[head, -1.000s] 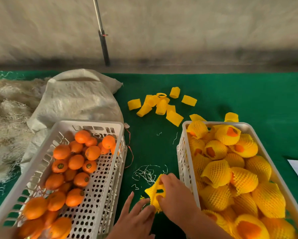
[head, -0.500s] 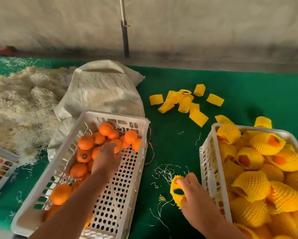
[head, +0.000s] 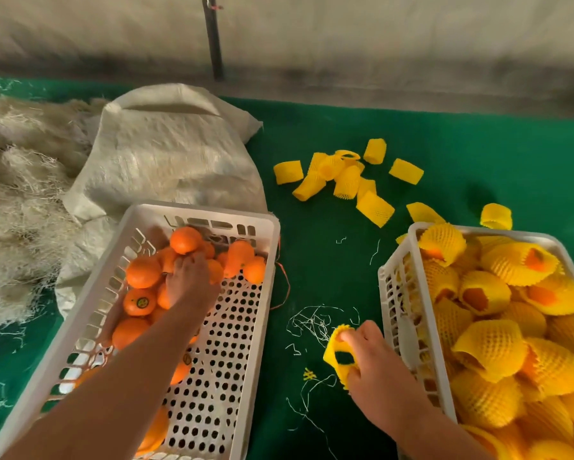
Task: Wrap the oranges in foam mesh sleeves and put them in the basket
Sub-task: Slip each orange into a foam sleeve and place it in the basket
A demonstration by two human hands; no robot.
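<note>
The left hand [head: 192,280] is reaching into the left basket [head: 242,343] of bare oranges [head: 143,272], its fingers [head: 189,260] pressing down among the fruit at the far end; whether they are closing round one orange cannot be told, since the hand is covering what lies beneath it. The right hand [head: 375,363] is resting on the green worktop [head: 328,267] between the two baskets, its fingers pinching a yellow foam mesh sleeve [head: 340,351] and holding its mouth open toward the left. The step in hand appears to be fetching the next orange while the sleeve is waiting ready. The next move is likely calling for lifting one orange clear, carrying it right to the open sleeve, and pushing it in. The right basket [head: 395,293] is already sitting heaped with wrapped oranges [head: 488,350], and spare sleeves [head: 345,180] are lying scattered farther back.
</note>
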